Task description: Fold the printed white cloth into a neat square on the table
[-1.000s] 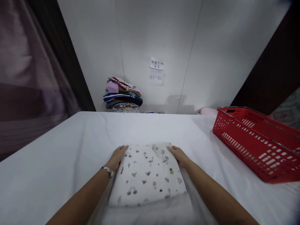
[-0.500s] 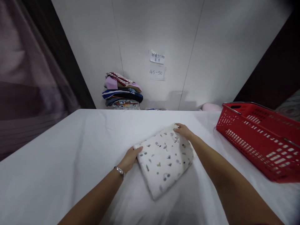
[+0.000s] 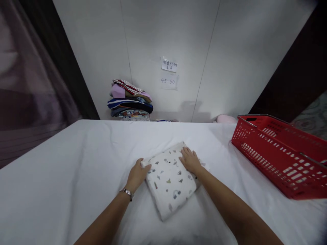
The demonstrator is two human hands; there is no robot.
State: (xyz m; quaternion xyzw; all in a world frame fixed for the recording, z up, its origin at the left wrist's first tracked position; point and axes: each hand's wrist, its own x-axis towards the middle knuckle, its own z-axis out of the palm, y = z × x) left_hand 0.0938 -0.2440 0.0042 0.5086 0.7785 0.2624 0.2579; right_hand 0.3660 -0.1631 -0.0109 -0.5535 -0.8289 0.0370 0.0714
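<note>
A folded white cloth printed with small grey and green motifs lies turned at an angle on the white-covered table. My left hand, with a metal bracelet at the wrist, holds its left corner, thumb on top; the other fingers are partly hidden at the edge. Flat on the upper right part of the cloth rests my right hand, fingers spread and holding nothing. A bit of printed fabric shows past the right hand's far side.
To the right stands a red perforated basket with metal handles. A stack of folded fabrics sits beyond the table's far edge, against a pale wall with paper labels. Curtain fabric hangs at the left.
My right hand has let go of the cloth's upper right edge and now lies flat on top. The raised right part of the cloth has come down.
</note>
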